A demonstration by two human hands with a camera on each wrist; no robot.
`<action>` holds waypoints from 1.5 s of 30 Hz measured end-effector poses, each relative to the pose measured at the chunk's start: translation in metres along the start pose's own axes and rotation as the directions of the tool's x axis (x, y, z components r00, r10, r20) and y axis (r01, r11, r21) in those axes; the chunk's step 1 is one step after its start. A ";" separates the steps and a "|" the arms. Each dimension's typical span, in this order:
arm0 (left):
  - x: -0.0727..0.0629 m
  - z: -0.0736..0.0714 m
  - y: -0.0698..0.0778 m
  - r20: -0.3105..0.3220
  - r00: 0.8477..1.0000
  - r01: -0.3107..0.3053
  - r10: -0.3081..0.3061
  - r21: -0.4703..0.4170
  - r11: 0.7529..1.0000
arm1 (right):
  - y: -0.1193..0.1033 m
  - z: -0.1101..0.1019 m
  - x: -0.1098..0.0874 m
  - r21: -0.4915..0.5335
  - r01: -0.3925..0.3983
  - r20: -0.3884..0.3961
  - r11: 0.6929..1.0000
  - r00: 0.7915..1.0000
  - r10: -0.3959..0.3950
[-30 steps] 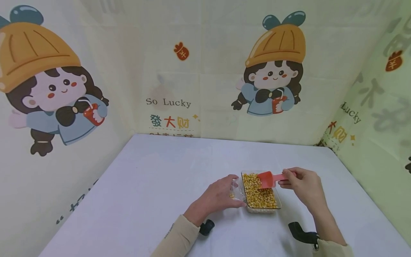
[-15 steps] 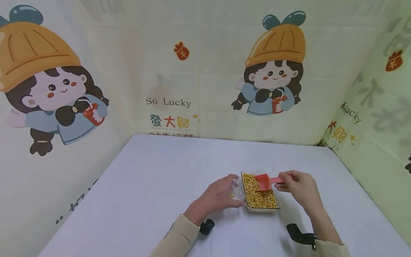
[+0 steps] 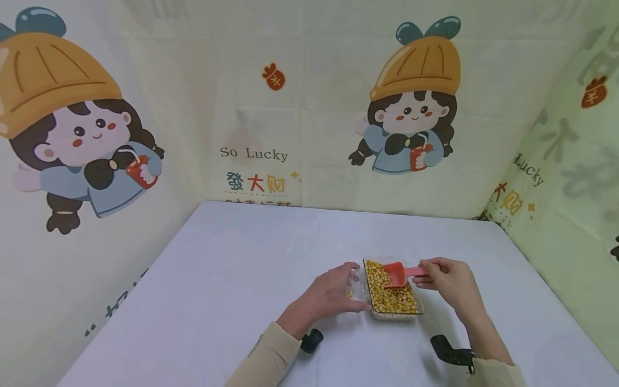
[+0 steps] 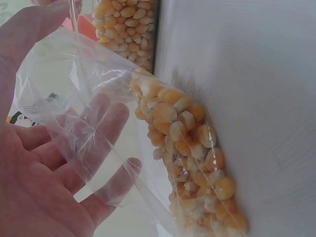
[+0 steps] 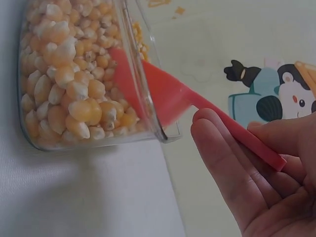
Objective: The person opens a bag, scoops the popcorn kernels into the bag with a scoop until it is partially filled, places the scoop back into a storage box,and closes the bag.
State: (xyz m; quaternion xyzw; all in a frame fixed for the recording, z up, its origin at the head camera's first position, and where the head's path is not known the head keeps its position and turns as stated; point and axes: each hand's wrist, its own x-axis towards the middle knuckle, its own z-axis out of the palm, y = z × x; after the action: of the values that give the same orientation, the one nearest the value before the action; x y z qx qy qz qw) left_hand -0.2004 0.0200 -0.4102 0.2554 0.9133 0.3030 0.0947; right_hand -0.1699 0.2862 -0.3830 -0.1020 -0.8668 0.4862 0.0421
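A clear rectangular container (image 3: 419,307) full of yellow corn kernels (image 3: 389,300) stands on the table. My right hand (image 3: 452,282) pinches the handle of a small red scoop (image 3: 397,274) between thumb and fingers. In the right wrist view, the scoop (image 5: 150,89) slopes down over the rim, with its blade among the kernels. At the container's left side, my left hand (image 3: 331,293) holds a clear plastic bag (image 3: 358,286), fingers curved round it. The left wrist view shows corn kernels (image 4: 180,143) in the bag's lower part and fingers (image 4: 111,123) through the film.
The white table (image 3: 261,252) reaches to a printed cloth backdrop (image 3: 329,107) at the back and both sides. A black wrist mount (image 3: 452,352) sits below the right hand, and another black mount (image 3: 311,341) beside the left wrist.
The right hand and scoop have moved slightly left and down, the scoop's blade now deeper in the kernels. In the last half second they hardly move. The left hand and bag stay put.
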 end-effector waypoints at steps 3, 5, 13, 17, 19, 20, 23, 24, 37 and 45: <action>0.000 0.000 0.000 -0.002 1.000 -0.005 0.005 0.001 1.000 | 0.003 0.001 0.003 0.019 -0.010 0.009 1.000 1.000 0.010; 0.000 0.000 0.000 -0.004 1.000 -0.008 0.008 -0.001 1.000 | 0.004 0.003 0.004 0.036 -0.023 0.018 0.999 1.000 0.023; -0.001 0.000 0.001 -0.004 1.000 -0.005 0.005 0.001 1.000 | 0.011 0.005 0.008 0.064 -0.050 0.026 0.997 0.999 0.048; -0.001 0.000 0.002 -0.004 1.000 0.001 -0.001 -0.002 1.000 | 0.011 0.005 0.009 0.076 -0.053 0.034 0.996 0.998 0.050; -0.001 0.000 0.002 -0.003 1.000 0.006 -0.006 -0.003 1.000 | 0.011 0.005 0.009 0.085 -0.057 0.039 0.995 0.998 0.053; -0.001 0.000 0.002 -0.002 1.000 0.008 -0.008 -0.003 1.000 | 0.011 0.005 0.008 0.092 -0.058 0.043 0.994 0.998 0.055; -0.001 0.000 0.001 0.003 1.000 0.013 -0.013 -0.003 1.000 | 0.013 0.004 0.008 0.122 -0.068 0.053 0.990 0.997 0.062; -0.001 0.000 0.001 0.004 1.000 0.014 -0.014 -0.002 1.000 | 0.014 0.003 0.008 0.133 -0.071 0.057 0.989 0.996 0.064; -0.001 0.000 0.002 0.008 1.000 0.010 -0.010 0.007 1.000 | 0.026 -0.006 0.006 0.254 -0.109 0.100 0.961 0.991 0.086; -0.001 0.001 0.002 0.002 1.000 0.004 -0.004 0.011 1.000 | 0.029 -0.011 0.002 0.259 -0.132 0.095 0.957 0.989 0.111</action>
State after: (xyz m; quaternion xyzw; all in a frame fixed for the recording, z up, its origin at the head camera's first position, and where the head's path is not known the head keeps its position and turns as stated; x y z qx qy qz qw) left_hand -0.1981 0.0213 -0.4097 0.2543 0.9153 0.2977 0.0947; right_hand -0.1664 0.3104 -0.4022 -0.1293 -0.7872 0.6029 -0.0090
